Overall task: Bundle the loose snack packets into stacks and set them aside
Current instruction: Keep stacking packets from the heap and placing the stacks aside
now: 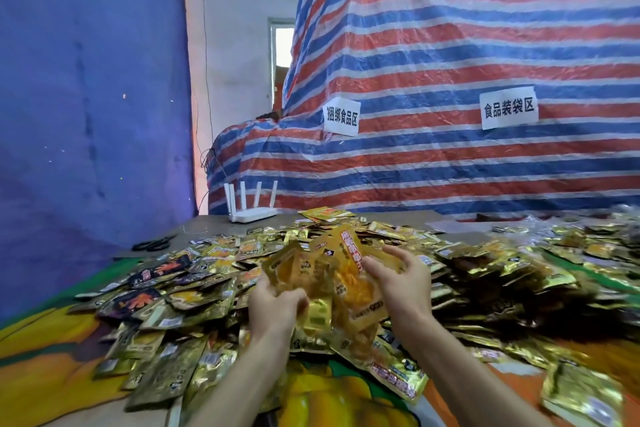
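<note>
1. Snack packets, gold and orange foil with some dark ones: we logged them heaped loose across the table, from its left side to its right.
2. Held bunch of orange packets: raised just above the middle of the heap, fanned out and blurred.
3. Left hand: fingers curled round the bunch's lower left edge, gripping it.
4. Right hand: wide, fingers loosely spread, thumb touching the bunch's right side.
5. Patterned cloth: orange, yellow and green, lying under the heap.
6. Black scissors and white router: we found both at the table's far left, beyond the heap.
7. Striped tarpaulin: behind the table, bearing two paper signs.
</note>
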Tool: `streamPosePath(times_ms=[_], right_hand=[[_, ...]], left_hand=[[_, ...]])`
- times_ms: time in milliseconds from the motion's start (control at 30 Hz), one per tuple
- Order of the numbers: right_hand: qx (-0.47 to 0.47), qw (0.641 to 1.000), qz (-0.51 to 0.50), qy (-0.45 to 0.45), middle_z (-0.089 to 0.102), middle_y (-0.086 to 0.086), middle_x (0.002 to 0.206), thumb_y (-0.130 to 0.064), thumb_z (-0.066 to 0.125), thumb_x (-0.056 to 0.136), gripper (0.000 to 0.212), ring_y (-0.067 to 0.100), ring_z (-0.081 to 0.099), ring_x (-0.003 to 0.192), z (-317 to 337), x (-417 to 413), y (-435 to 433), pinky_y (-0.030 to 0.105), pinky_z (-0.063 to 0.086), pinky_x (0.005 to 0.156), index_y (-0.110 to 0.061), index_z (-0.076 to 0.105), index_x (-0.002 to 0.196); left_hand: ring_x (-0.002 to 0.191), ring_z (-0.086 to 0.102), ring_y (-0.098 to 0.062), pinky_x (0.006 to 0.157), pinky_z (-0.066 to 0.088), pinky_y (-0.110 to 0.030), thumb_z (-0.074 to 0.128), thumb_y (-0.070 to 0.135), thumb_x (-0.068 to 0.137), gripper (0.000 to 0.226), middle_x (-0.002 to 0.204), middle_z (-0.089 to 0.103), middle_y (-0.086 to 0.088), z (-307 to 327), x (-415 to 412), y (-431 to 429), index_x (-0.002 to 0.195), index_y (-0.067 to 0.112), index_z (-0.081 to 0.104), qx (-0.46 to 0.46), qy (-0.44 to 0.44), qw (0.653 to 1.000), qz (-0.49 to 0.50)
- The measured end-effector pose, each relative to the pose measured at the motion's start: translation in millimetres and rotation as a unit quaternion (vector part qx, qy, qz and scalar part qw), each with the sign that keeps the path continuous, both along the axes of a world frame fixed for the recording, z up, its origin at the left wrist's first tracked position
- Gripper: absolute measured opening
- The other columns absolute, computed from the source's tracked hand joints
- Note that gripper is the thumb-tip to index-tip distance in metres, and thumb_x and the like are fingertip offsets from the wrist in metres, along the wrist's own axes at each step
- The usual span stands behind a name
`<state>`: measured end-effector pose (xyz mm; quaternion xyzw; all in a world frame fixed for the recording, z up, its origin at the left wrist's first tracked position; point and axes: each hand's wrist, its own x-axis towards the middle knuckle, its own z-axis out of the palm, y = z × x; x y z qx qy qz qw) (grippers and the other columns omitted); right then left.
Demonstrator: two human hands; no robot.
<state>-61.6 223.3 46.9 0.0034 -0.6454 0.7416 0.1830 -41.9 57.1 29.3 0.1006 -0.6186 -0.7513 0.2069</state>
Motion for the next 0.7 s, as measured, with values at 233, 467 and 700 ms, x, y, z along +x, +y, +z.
streamPosePath(times_ms=[233, 467, 700], right_hand=[[0.081, 0.995, -0.003, 0.05, 0.077, -0.004, 0.078, -0.03, 0.072, 0.092, 0.014, 0.014, 0.075, 0.077, -22, 9, -18, 0.035, 0.061, 0.07, -0.019, 0.076, 0.084], [0.071, 0.988, 0.133, -0.039, 0.078, 0.004, 0.084, -0.037, 0.071, 0.093, 0.026, 0.02, 0.075, 0.085, -21, 14, -15, 0.037, 0.061, 0.079, -0.012, 0.078, 0.087], [0.076, 0.952, 0.275, -0.113, 0.067, 0.023, 0.112, 0.015, 0.057, 0.088, 0.041, 0.039, 0.069, 0.1, -23, 17, 3, 0.052, 0.06, 0.08, -0.008, 0.055, 0.121]], left_hand=[[0.079, 0.07, -0.033, 0.069, 0.059, -0.048, 0.063, -0.014, 0.075, 0.027, 0.086, 0.071, -0.021, -17, 3, 20, 0.093, 0.006, 0.066, -0.152, -0.013, 0.98, -0.13], [0.083, 0.07, -0.015, 0.07, 0.058, -0.033, 0.069, 0.018, 0.087, 0.006, 0.087, 0.074, -0.001, -23, 12, 22, 0.091, 0.022, 0.072, -0.243, 0.069, 0.958, -0.132], [0.082, 0.071, -0.016, 0.064, 0.051, -0.023, 0.056, 0.024, 0.095, 0.033, 0.078, 0.077, -0.002, -13, 19, 10, 0.075, 0.02, 0.082, -0.095, -0.003, 0.987, -0.126]])
